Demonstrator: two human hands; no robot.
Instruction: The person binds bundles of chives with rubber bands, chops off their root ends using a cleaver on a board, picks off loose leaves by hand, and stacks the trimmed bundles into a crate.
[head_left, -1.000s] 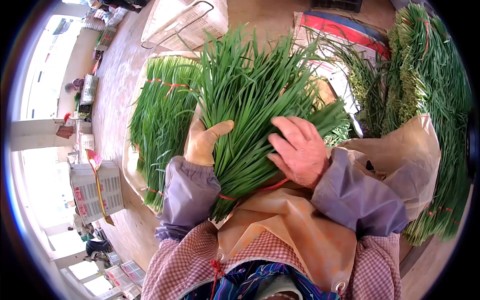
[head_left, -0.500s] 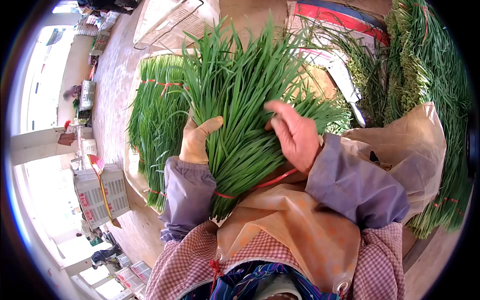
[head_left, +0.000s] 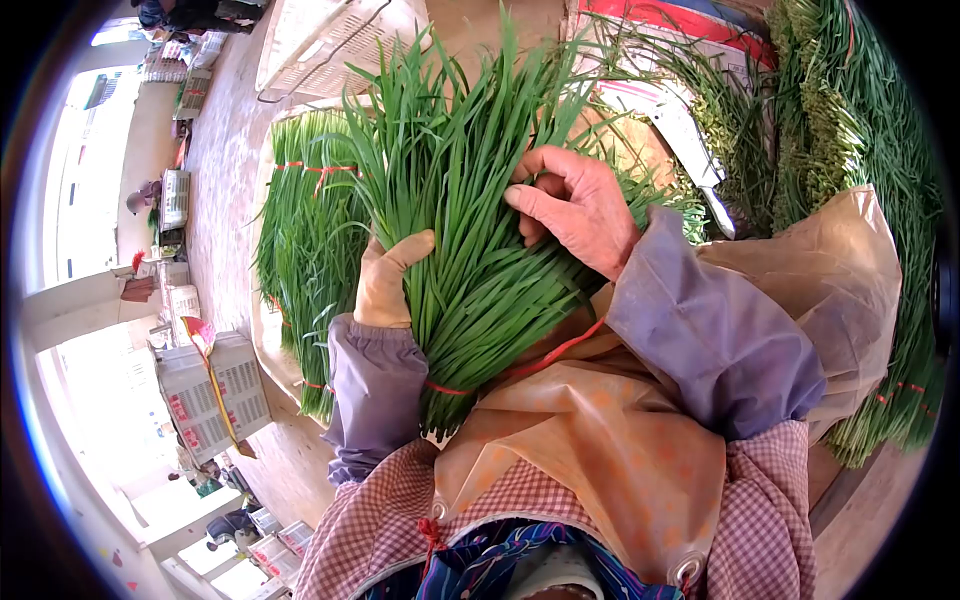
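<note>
A large bunch of green garlic chives [head_left: 470, 230] lies slanted across my lap, tied low with a red band [head_left: 452, 389]. My left hand [head_left: 390, 280], in a pale yellow glove, is closed around its left side with the thumb across the leaves. At the bunch's upper right edge, my bare right hand [head_left: 575, 205] has its thumb and forefinger pinched together on the leaves; how many it grips I cannot make out. The other right fingers are curled in. An orange-tan apron [head_left: 590, 430] covers my lap beneath the bunch.
Tied chive bundles [head_left: 310, 240] lie to my left, and a tall heap of chives [head_left: 885, 150] stands at right. A broad-bladed knife [head_left: 690, 150] rests on a board beyond my right hand. A white crate [head_left: 325, 45] is ahead; a printed box [head_left: 215, 390] stands further left.
My right hand has moved slightly up and left, and its thumb and forefinger have come together at the leaves. My left hand keeps its hold on the bunch.
</note>
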